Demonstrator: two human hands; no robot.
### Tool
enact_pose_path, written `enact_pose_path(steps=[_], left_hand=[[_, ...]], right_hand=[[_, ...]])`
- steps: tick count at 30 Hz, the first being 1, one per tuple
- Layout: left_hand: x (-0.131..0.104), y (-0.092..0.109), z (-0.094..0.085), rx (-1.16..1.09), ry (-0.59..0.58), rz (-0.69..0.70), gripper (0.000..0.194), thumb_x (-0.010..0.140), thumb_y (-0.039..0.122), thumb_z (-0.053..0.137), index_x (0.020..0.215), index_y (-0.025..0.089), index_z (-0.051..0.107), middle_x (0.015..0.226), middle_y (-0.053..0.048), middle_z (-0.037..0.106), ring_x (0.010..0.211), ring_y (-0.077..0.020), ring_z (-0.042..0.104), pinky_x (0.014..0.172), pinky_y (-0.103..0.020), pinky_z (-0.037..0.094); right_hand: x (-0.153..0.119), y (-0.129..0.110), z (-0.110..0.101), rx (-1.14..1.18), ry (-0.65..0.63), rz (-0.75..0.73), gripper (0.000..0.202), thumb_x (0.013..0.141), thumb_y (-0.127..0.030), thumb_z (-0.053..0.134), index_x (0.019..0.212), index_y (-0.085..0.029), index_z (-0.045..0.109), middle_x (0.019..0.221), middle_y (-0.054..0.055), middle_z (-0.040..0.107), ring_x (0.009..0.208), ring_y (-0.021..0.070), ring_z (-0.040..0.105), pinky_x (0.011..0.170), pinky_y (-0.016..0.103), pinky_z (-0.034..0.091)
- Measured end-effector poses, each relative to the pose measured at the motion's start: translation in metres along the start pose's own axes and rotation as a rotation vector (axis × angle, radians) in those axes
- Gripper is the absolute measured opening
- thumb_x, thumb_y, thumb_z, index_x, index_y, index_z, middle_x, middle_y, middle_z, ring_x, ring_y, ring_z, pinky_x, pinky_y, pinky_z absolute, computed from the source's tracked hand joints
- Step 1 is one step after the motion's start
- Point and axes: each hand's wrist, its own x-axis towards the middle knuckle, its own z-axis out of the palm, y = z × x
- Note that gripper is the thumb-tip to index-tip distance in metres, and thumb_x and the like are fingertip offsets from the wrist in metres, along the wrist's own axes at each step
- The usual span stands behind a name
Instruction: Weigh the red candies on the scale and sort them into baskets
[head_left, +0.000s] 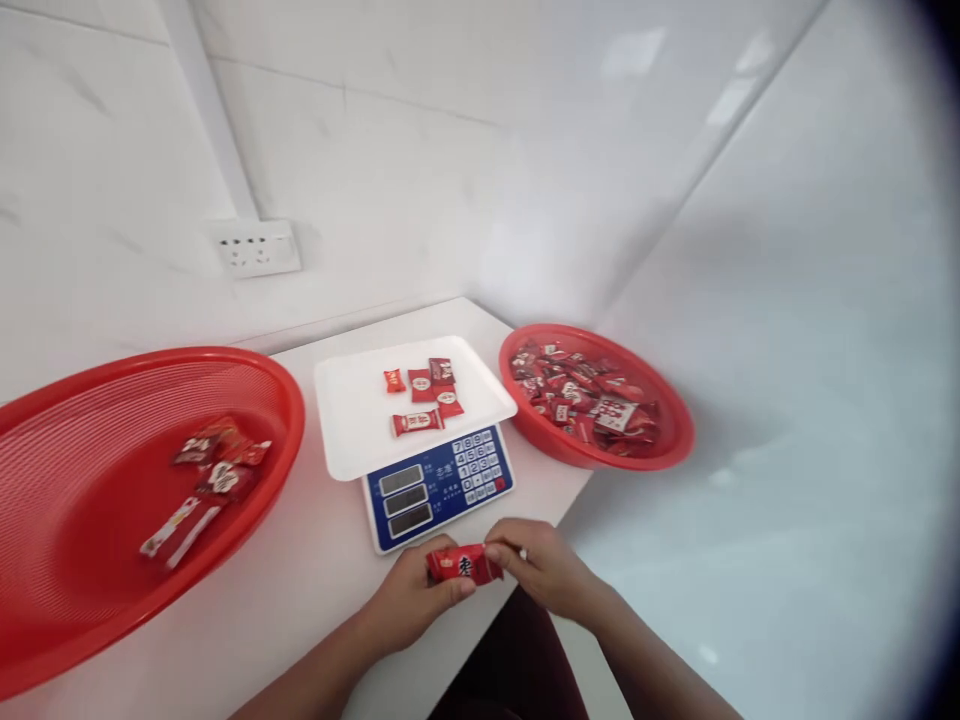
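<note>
A red wrapped packet with dark printed characters is held level in front of the scale. My left hand grips its left end, thumb along the lower edge. At its right end, the fingers of my right hand pinch the wrapper. Just beyond my hands stands a blue-and-white weighing scale with a keypad and three display windows. Several small red packets lie on the scale's white tray, with a longer red packet nearest its front.
On the left, a large red basket holds several packets. A smaller red basket at the right is filled with red packets. Behind the white table is a wall with a socket.
</note>
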Motion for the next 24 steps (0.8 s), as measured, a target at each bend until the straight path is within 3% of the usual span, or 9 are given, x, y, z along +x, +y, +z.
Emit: enact_pose_path(steps=[2, 5, 6, 7, 9, 12, 16, 20, 24], left_hand=[[0.000, 0.002, 0.000, 0.038, -0.033, -0.013, 0.030, 0.077, 0.043, 0.058, 0.069, 0.017, 0.045, 0.065, 0.004, 0.038, 0.060, -0.0103, 0.035, 0.055, -0.022, 0.027], [-0.001, 0.004, 0.000, 0.097, -0.098, -0.050, 0.026, 0.078, 0.042, 0.056, 0.075, 0.016, 0.050, 0.067, 0.003, 0.042, 0.062, -0.0116, 0.038, 0.056, -0.022, 0.028], [-0.001, 0.004, 0.001, 0.123, -0.108, -0.056, 0.025, 0.078, 0.041, 0.057, 0.077, 0.016, 0.051, 0.068, 0.003, 0.043, 0.063, -0.0119, 0.039, 0.057, -0.022, 0.029], [-0.001, 0.004, 0.001, 0.147, -0.113, -0.059, 0.025, 0.078, 0.040, 0.057, 0.078, 0.016, 0.052, 0.069, 0.003, 0.044, 0.063, -0.0122, 0.039, 0.057, -0.022, 0.029], [-0.001, 0.004, 0.002, 0.179, -0.114, -0.058, 0.024, 0.078, 0.040, 0.057, 0.078, 0.016, 0.053, 0.070, 0.002, 0.046, 0.064, -0.0127, 0.040, 0.058, -0.022, 0.030], [0.000, 0.004, 0.003, 0.190, -0.110, -0.059, 0.024, 0.078, 0.041, 0.057, 0.079, 0.017, 0.054, 0.070, 0.002, 0.046, 0.065, -0.0131, 0.040, 0.059, -0.022, 0.031], [0.000, 0.002, 0.004, 0.161, -0.107, -0.054, 0.023, 0.077, 0.039, 0.058, 0.079, 0.017, 0.054, 0.069, 0.003, 0.046, 0.064, -0.0125, 0.040, 0.058, -0.022, 0.029], [0.000, 0.000, 0.005, 0.094, -0.107, -0.064, 0.023, 0.074, 0.038, 0.061, 0.077, 0.016, 0.053, 0.065, 0.004, 0.042, 0.060, -0.0111, 0.036, 0.056, -0.022, 0.027], [0.000, 0.000, 0.006, 0.091, -0.080, -0.075, 0.019, 0.072, 0.033, 0.063, 0.077, 0.016, 0.055, 0.067, 0.003, 0.045, 0.062, -0.0118, 0.038, 0.057, -0.022, 0.029]], right_hand=[[0.006, 0.007, -0.036, 0.002, 0.156, 0.009, 0.027, 0.088, -0.039, 0.040, 0.081, -0.020, 0.058, 0.074, 0.001, 0.063, 0.068, 0.0133, 0.058, 0.063, 0.023, 0.044], [0.021, 0.026, -0.098, -0.119, 0.424, 0.153, 0.028, 0.087, -0.040, 0.041, 0.100, -0.021, 0.057, 0.091, 0.004, 0.066, 0.082, 0.0168, 0.061, 0.072, 0.027, 0.046], [0.028, 0.035, -0.116, -0.194, 0.449, 0.203, 0.029, 0.087, -0.039, 0.042, 0.105, -0.021, 0.056, 0.101, 0.005, 0.065, 0.090, 0.0182, 0.060, 0.077, 0.029, 0.046], [0.036, 0.044, -0.131, -0.292, 0.412, 0.259, 0.031, 0.086, -0.037, 0.043, 0.110, -0.020, 0.054, 0.110, 0.006, 0.062, 0.098, 0.0197, 0.058, 0.082, 0.030, 0.044], [0.053, 0.063, -0.151, -0.490, 0.181, 0.402, 0.040, 0.085, -0.036, 0.044, 0.122, -0.020, 0.049, 0.124, 0.009, 0.055, 0.107, 0.0233, 0.054, 0.086, 0.031, 0.042], [0.077, 0.085, -0.157, -0.536, 0.034, 0.469, 0.045, 0.077, -0.028, 0.057, 0.121, -0.018, 0.054, 0.113, 0.012, 0.062, 0.098, 0.0279, 0.059, 0.078, 0.032, 0.044], [0.096, 0.093, -0.149, -0.523, 0.013, 0.447, 0.022, 0.073, -0.019, 0.058, 0.093, -0.020, 0.069, 0.091, 0.008, 0.070, 0.078, 0.0224, 0.064, 0.066, 0.026, 0.044], [0.095, 0.083, -0.155, -0.533, 0.178, 0.395, 0.023, 0.080, -0.022, 0.047, 0.074, -0.018, 0.069, 0.082, 0.006, 0.070, 0.075, 0.0201, 0.063, 0.066, 0.026, 0.043], [0.093, 0.055, -0.161, -0.528, 0.383, 0.315, 0.031, 0.085, -0.026, 0.038, 0.082, -0.017, 0.068, 0.089, 0.007, 0.069, 0.087, 0.0224, 0.060, 0.074, 0.030, 0.043]])
